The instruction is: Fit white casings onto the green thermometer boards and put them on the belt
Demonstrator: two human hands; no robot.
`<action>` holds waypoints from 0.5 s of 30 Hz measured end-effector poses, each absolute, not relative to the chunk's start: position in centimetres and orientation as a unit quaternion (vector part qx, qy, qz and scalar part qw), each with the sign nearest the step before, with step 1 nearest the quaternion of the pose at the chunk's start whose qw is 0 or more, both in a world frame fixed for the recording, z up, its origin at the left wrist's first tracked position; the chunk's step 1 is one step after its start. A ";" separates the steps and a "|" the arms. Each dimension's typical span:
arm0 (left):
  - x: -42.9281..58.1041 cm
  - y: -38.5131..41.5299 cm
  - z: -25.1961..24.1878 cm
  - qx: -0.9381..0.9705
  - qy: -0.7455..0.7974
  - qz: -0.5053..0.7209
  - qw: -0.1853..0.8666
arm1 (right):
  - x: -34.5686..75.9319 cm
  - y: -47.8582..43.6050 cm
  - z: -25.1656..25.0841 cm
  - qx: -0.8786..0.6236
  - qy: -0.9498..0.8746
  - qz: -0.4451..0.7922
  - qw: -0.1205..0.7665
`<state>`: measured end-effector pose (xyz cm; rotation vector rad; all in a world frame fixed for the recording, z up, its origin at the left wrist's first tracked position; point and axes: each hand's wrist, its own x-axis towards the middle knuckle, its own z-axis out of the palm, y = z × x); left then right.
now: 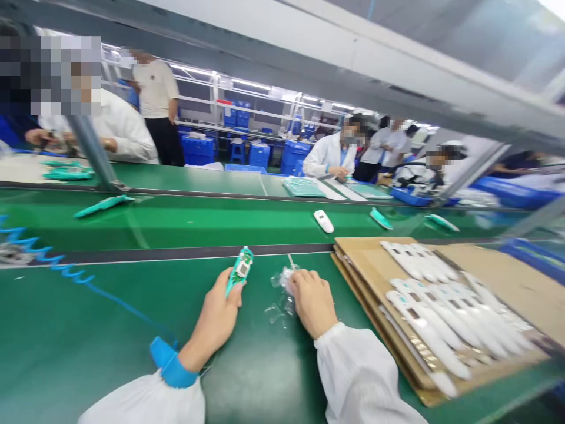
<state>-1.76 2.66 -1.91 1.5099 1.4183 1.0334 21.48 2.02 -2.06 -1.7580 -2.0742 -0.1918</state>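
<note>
My left hand (219, 312) is closed around the lower part of a teal handheld device half (241, 268). Its opened side faces up, showing a green circuit board and a small grey display in a white frame. On the green bench, my right hand (314, 300) has its fingers curled down into a small heap of clear plastic pieces (286, 288). The fingertips are partly hidden, and I cannot tell how many pieces they grip. A blue wrist strap (172, 365) circles my left wrist.
Stacked cardboard sheets (353, 259) at right carry rows of white device shells (428, 330). Across the bench runs a green conveyor (229, 221) bearing a white device (323, 221) and several teal ones. A blue coiled cord (57, 265) lies left. Co-workers sit beyond; metal bars cross overhead.
</note>
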 end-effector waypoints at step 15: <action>-0.7 2.2 -0.2 0.596 0.516 0.420 0.451 | 38.2 -8.3 1.8 -0.864 -0.482 -0.133 0.060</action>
